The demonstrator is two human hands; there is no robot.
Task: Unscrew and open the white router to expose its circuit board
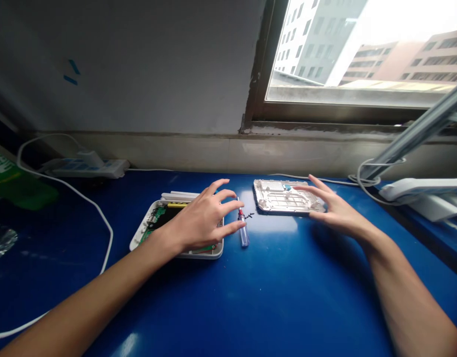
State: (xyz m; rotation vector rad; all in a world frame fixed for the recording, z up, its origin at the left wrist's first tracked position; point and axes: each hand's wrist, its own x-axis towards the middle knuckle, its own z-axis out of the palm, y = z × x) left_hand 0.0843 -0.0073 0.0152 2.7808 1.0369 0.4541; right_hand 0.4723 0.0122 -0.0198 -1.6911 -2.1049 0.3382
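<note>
My left hand [200,220] spreads its fingers over an open white plastic device casing [146,229], which holds a green circuit board and a yellow part. The fingertips reach just short of a small screwdriver [243,234] with a clear blue handle and red collar, lying on the tabletop. Beside its tip lie small black screws [249,215]. My right hand [336,210] is open, its fingers extending over the right part of a silvery perforated device cover [273,196]. Neither hand holds anything.
The glossy blue table [288,292] runs beneath everything. A white power strip [87,168] and white cables [68,191] lie at the back left, beside a green package [16,181]. Another power strip [422,187] and a metal rail [418,134] stand at right, below a window [362,49].
</note>
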